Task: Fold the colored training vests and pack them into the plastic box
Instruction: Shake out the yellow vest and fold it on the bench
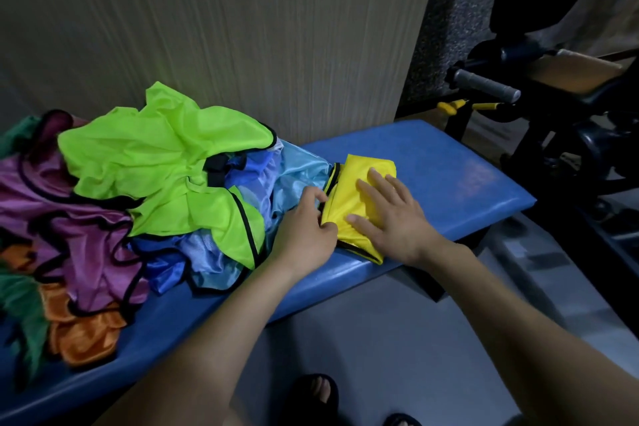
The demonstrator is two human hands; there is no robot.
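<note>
A folded yellow vest (359, 169) with black trim lies on the blue bench (432, 162). My right hand (390, 214) lies flat on top of it with straight fingers, pressing it down. My left hand (304, 225) pinches the vest's left edge between thumb and curled fingers. To the left sits a loose heap of vests: a lime green one (166, 162) on top, light blue ones (287, 180) beside the yellow vest, purple ones (79, 239), orange (83, 332) and dark green (24, 308) at the far left. No plastic box is in view.
A ribbed wall (242, 28) stands behind the bench. Dark gym equipment with a grey handle (487, 85) stands at the right. Grey floor lies below, with my sandalled foot (318, 391) near the bench's front edge.
</note>
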